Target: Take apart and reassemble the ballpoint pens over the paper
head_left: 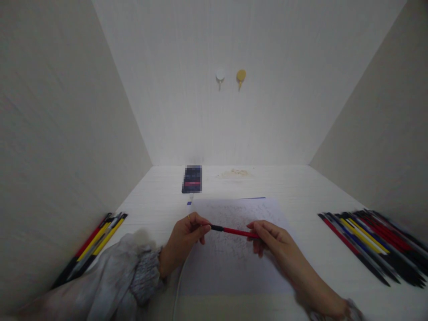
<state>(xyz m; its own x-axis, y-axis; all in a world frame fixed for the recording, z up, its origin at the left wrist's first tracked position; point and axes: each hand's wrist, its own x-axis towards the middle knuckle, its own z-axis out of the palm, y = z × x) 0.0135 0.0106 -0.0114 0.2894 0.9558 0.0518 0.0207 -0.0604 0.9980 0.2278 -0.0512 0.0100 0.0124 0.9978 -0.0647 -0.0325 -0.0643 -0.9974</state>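
A red pen (238,232) with a black end is held level between both hands above a scribbled sheet of paper (234,263). My left hand (184,238) pinches the black end with thumb and fingertips closed; a ring shows on one finger. My right hand (271,237) grips the red end, fingers curled round it. The pen lies crosswise over the middle of the sheet.
Several pens (90,247) lie in a bundle along the left wall. A larger row of pens (374,240) lies at the right. A dark blurred card (192,179) stands at the back. Two wall hooks (230,76) hang above. A thin white cable (178,285) runs toward me.
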